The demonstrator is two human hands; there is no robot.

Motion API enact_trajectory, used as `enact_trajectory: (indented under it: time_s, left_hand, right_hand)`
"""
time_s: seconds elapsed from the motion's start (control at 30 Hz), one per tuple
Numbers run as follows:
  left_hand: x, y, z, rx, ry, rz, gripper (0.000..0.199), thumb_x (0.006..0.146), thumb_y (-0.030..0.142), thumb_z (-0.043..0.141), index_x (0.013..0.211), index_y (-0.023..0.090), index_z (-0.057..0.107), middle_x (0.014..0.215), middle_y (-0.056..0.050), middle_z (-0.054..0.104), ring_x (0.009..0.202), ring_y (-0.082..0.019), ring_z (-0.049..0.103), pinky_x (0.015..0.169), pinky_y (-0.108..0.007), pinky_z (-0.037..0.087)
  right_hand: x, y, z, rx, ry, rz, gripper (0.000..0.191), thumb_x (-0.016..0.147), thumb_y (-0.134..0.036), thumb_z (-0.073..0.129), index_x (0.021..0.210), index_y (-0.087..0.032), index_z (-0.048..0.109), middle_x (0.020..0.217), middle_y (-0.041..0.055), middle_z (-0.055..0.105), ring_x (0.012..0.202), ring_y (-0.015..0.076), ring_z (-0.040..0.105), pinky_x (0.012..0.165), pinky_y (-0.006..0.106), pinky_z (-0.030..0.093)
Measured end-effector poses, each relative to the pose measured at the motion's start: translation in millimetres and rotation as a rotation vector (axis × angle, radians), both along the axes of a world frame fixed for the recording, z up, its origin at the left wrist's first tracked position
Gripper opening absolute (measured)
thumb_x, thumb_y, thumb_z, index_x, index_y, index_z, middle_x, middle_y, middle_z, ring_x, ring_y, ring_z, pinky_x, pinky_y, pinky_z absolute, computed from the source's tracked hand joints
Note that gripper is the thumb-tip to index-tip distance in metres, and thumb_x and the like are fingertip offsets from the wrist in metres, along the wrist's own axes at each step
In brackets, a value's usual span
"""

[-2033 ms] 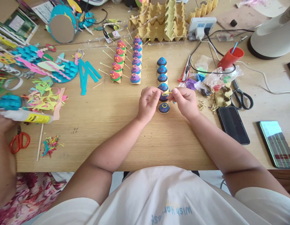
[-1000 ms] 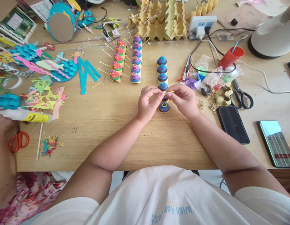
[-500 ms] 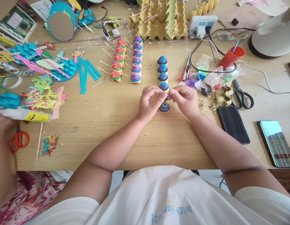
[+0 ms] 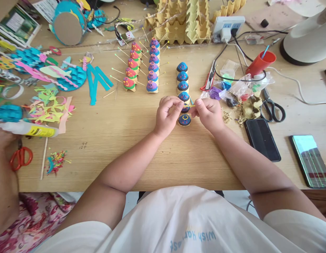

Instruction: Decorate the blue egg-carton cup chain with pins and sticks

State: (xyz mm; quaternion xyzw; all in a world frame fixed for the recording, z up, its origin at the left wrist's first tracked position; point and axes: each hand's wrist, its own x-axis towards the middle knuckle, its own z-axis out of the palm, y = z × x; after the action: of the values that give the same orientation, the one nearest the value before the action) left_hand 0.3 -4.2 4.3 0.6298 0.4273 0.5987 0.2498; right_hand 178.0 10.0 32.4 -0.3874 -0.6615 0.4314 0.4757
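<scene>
Though thin, yellow strip (image 4: 189, 105); "Wish" shirt (image 4: 175, 214).

At the right of the pale wooden table (image 4: 163, 168), 2 rectangular phones lie flat: a black phone (image 4: 262, 140) with a dark screen and a dark-edged phone (image 4: 311, 161) with a lit screen. Beyond them stands a rounded white base with a black rim (image 4: 305, 42). A white rectangular power strip (image 4: 228, 25) holds 1 white plug (image 4: 225, 34) and 1 black plug (image 4: 234, 32).

At the left, a clear plastic bottle with a yellow label (image 4: 31, 129) lies on its side, above red-handled metal scissors (image 4: 21, 158). A slim pale wooden stick (image 4: 44, 158) lies beside a small heap of multicoloured scraps (image 4: 57, 163). Farther back, flat blue strips (image 4: 93, 86) lie near a round, woven blue piece (image 4: 73, 78).
</scene>
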Motion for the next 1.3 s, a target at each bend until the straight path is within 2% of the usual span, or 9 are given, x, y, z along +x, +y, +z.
enact_trajectory:
  time_s: [0.2, 0.3, 0.37, 0.43, 0.57, 0.97, 1.07, 1.2, 1.3]
  left_hand:
    - [-0.5, 1.3, -1.7, -0.020, -0.004, 0.051, 0.044, 0.102, 0.064, 0.060, 0.081, 0.026, 0.068, 0.091, -0.003, 0.074, 0.098, -0.019, 0.069, 0.097, -0.039, 0.053]
    - [-1.3, 2.2, -2.5, -0.030, -0.014, 0.076, 0.045, 0.101, 0.066, 0.060, 0.080, 0.026, 0.068, 0.088, -0.002, 0.073, 0.096, -0.018, 0.068, 0.097, -0.039, 0.052]
    - [-1.6, 2.4, -2.9, -0.040, -0.018, 0.079, 0.046, 0.101, 0.066, 0.060, 0.080, 0.026, 0.067, 0.088, -0.002, 0.073, 0.096, -0.018, 0.068, 0.097, -0.039, 0.052]
    - [-1.7, 2.4, -3.3, -0.045, -0.016, 0.071, 0.045, 0.101, 0.066, 0.061, 0.080, 0.026, 0.067, 0.089, -0.003, 0.073, 0.096, -0.018, 0.068, 0.096, -0.039, 0.053]
    - [-1.8, 2.8, -4.8, -0.028, -0.011, 0.050, 0.043, 0.102, 0.062, 0.062, 0.080, 0.026, 0.068, 0.090, -0.003, 0.073, 0.096, -0.018, 0.068, 0.095, -0.038, 0.053]
    - [-0.8, 2.0, -1.0, -0.073, 0.014, 0.055, 0.053, 0.101, 0.068, 0.057, 0.072, 0.026, 0.071, 0.086, -0.003, 0.074, 0.097, -0.018, 0.069, 0.099, -0.039, 0.051]
    - [-1.6, 3.4, -3.6, -0.071, 0.015, 0.072, 0.053, 0.102, 0.068, 0.057, 0.072, 0.027, 0.072, 0.086, -0.002, 0.074, 0.096, -0.017, 0.070, 0.098, -0.039, 0.051]
    - [-2.8, 5.4, -8.3, -0.059, 0.003, 0.092, 0.052, 0.102, 0.068, 0.057, 0.072, 0.028, 0.073, 0.086, -0.001, 0.073, 0.096, -0.017, 0.069, 0.098, -0.039, 0.051]
    - [-2.6, 5.6, -8.5, -0.068, -0.001, 0.084, 0.053, 0.102, 0.068, 0.056, 0.072, 0.028, 0.073, 0.086, -0.001, 0.073, 0.096, -0.018, 0.070, 0.099, -0.040, 0.051]
  right_hand:
    - [0.7, 3.9, -5.1, -0.027, 0.056, 0.039, 0.082, 0.094, -0.094, 0.038, 0.072, -0.024, 0.074, 0.058, 0.0011, 0.063, 0.055, 0.0123, 0.055, 0.056, 0.029, 0.050]
    - [-0.9, 7.1, -7.2, -0.015, 0.091, 0.087, 0.067, 0.087, -0.089, 0.061, 0.079, -0.023, 0.073, 0.068, 0.0003, 0.069, 0.062, 0.0118, 0.060, 0.061, 0.027, 0.054]
    - [-3.0, 8.6, -9.6, -0.030, 0.132, 0.115, 0.058, 0.077, -0.080, 0.082, 0.087, -0.024, 0.072, 0.078, -0.0005, 0.074, 0.069, 0.0118, 0.065, 0.065, 0.026, 0.056]
    - [-5.1, 9.3, -12.2, -0.053, 0.169, 0.128, 0.055, 0.071, -0.071, 0.092, 0.092, -0.025, 0.072, 0.084, -0.0009, 0.075, 0.074, 0.0122, 0.068, 0.067, 0.025, 0.057]
    - [-6.7, 8.4, -12.6, -0.043, 0.186, 0.129, 0.048, 0.078, -0.067, 0.090, 0.090, -0.024, 0.071, 0.081, -0.0011, 0.073, 0.072, 0.0115, 0.067, 0.067, 0.025, 0.057]
    - [-4.6, 6.2, -4.7, 0.004, 0.065, 0.048, 0.053, 0.092, -0.072, 0.073, 0.080, -0.021, 0.073, 0.065, -0.0012, 0.070, 0.058, 0.0081, 0.055, 0.056, 0.023, 0.047]
    - [-3.6, 8.4, -7.5, -0.068, 0.120, 0.088, 0.051, 0.089, -0.072, 0.077, 0.089, -0.021, 0.076, 0.071, -0.0006, 0.074, 0.063, 0.0097, 0.063, 0.061, 0.024, 0.054]
    - [-5.1, 10.6, -13.1, -0.152, 0.231, 0.175, 0.051, 0.073, -0.063, 0.094, 0.103, -0.024, 0.078, 0.089, 0.0003, 0.080, 0.078, 0.0132, 0.073, 0.076, 0.028, 0.063]
    - [-7.3, 10.0, -14.8, -0.152, 0.249, 0.190, 0.047, 0.075, -0.061, 0.094, 0.100, -0.025, 0.077, 0.088, 0.0004, 0.079, 0.079, 0.0142, 0.074, 0.080, 0.031, 0.065]
